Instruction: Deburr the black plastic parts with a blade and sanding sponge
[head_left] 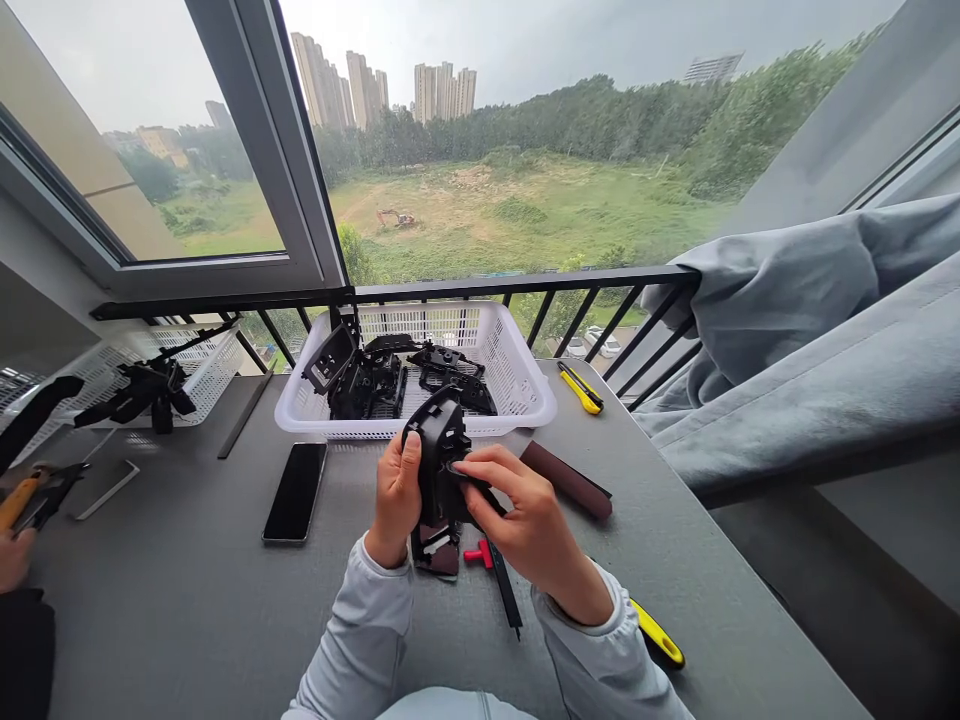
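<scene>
A black molded plastic part [429,440] is held upright above the table, its frame-like lower end hanging down. My left hand [397,495] is closed on its left side, thumb on the front. My right hand [529,510] is closed in a pinch against the part's right side. Something dark shows between those fingers, but I cannot make out what it is. Below the part lies a piece of brown sandpaper [444,562]. Beside it is a black stick-like tool [505,590] with a red piece [478,554] at its upper end.
A white plastic basket [300,425] with several black parts stands ahead. A phone [295,493] lies left. Rolled brown sandpaper [570,482], a yellow cutter [581,388] and a yellow-handled tool [658,634] lie right. Another person's hand [13,558] holds an orange-handled tool at far left.
</scene>
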